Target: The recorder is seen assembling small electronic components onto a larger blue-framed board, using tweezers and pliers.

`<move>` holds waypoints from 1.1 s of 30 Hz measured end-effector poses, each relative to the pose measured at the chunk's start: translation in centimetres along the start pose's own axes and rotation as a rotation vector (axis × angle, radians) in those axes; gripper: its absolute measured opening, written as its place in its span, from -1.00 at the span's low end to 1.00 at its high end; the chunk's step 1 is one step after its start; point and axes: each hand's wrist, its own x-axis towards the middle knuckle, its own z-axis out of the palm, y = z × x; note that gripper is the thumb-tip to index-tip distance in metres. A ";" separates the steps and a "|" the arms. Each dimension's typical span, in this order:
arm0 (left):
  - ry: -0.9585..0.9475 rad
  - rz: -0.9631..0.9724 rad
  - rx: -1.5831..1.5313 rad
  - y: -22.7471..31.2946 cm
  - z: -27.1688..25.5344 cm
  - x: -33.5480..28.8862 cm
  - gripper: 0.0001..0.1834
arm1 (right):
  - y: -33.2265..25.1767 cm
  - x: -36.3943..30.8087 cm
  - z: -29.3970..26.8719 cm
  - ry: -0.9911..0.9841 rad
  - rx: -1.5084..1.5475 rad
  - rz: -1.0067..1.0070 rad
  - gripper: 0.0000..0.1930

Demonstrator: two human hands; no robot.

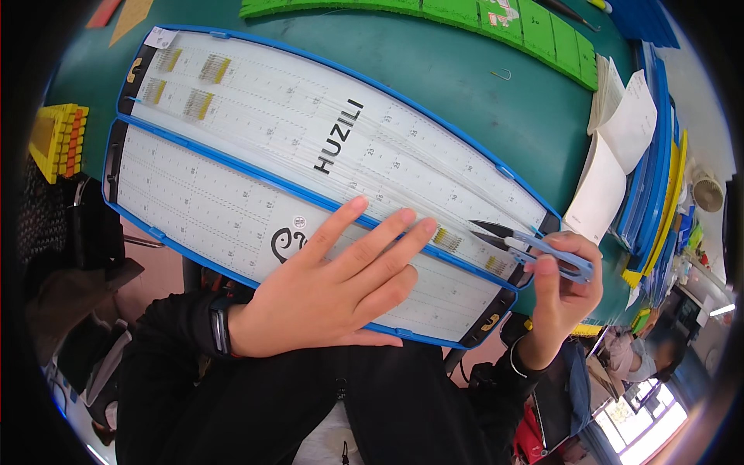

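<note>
At the middle of the view, spread across a dark green tabletop, a long unfolded case with blue rims and white lining, its two halves side by side. At 7 o'clock, the left hand, with a dark wristband, flat on the case; fingers apart, holding nothing, reaching toward 1 o'clock across the blue middle ridge, tips just past it.

At 3 o'clock, the right hand, fingers wrapped around small scissors with pale blue handles and dark blades. Blades slightly parted, tips toward 9 o'clock, over the case; impossible to tell whether touching it. Just beside the blades, two bunches of small yellowish pins in the case. At 10 o'clock, more bunches near the far end, with fine lines running lengthwise from there.

At 1 o'clock, a curved green foam strip and, near it, a small hook. At 2 o'clock, loose white papers. At 10 o'clock, a yellow and orange rack by the tabletop's edge. At 3 o'clock, well apart, a pale fan.
</note>
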 end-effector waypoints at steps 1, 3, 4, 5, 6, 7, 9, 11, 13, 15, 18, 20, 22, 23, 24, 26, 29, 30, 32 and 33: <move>0.009 0.004 -0.004 0.0 0.1 0.0 -0.37 | 0.5 0.2 -0.5 -0.035 -0.078 -0.115 -0.80; 0.017 0.006 -0.011 0.0 0.2 0.1 -0.38 | 0.4 0.4 -0.6 -0.058 -0.054 -0.114 -0.77; 0.020 0.007 -0.008 0.0 0.2 0.1 -0.38 | 0.3 0.4 -0.6 -0.078 -0.028 -0.114 -0.73; 0.023 0.008 -0.004 0.0 0.2 0.1 -0.39 | 0.4 0.3 -0.4 -0.080 -0.028 -0.111 -0.73; 0.021 0.006 -0.007 0.0 0.2 0.1 -0.39 | 0.4 0.2 0.0 -0.083 0.090 -0.075 -0.68; 0.022 0.006 -0.001 0.0 0.2 0.1 -0.39 | 0.5 0.2 0.2 -0.087 0.207 -0.040 -0.64; 0.024 0.005 0.003 0.1 0.2 0.1 -0.39 | 0.9 0.5 0.1 -0.124 0.293 -0.035 -0.65; 0.026 0.004 0.001 0.1 0.1 0.0 -0.40 | 1.3 0.6 0.0 -0.160 0.381 -0.032 -0.66; 0.025 0.004 -0.001 0.0 0.1 0.0 -0.40 | 1.7 0.5 0.0 -0.199 0.223 -0.102 -0.63; 0.022 0.006 -0.003 0.0 0.2 0.0 -0.40 | 1.9 0.8 0.8 -0.180 0.270 -0.146 -0.60; 0.028 0.008 0.010 0.0 0.2 0.1 -0.40 | 2.2 0.7 1.7 -0.141 0.250 -0.219 -0.56; 0.031 0.015 0.033 0.0 0.3 0.1 -0.40 | 2.5 0.8 1.8 -0.120 0.180 -0.246 -0.54; 0.029 0.014 0.035 0.0 0.3 0.1 -0.40 | 2.8 1.1 1.9 -0.237 0.140 -0.388 -0.57; 0.027 0.011 0.039 0.0 0.3 0.1 -0.40 | 2.8 1.1 1.9 -0.238 0.142 -0.387 -0.57; 0.026 0.010 0.039 0.0 0.3 0.1 -0.40 | 2.8 1.0 1.9 -0.254 0.133 -0.381 -0.58; 0.032 0.012 0.043 0.0 0.3 0.1 -0.40 | 2.7 0.9 1.9 -0.268 0.122 -0.372 -0.60; 0.034 0.010 0.046 0.0 0.3 0.1 -0.40 | 2.7 0.9 2.0 -0.258 0.158 -0.347 -0.64; 0.034 0.010 0.049 0.0 0.3 0.1 -0.40 | 2.6 0.8 1.9 -0.259 0.152 -0.338 -0.65; 0.044 0.007 0.051 0.1 0.5 0.1 -0.40 | 2.7 0.8 1.9 -0.262 0.149 -0.327 -0.66; 0.043 0.006 0.052 0.0 0.5 0.0 -0.40 | 2.8 0.8 1.9 -0.264 0.134 -0.326 -0.66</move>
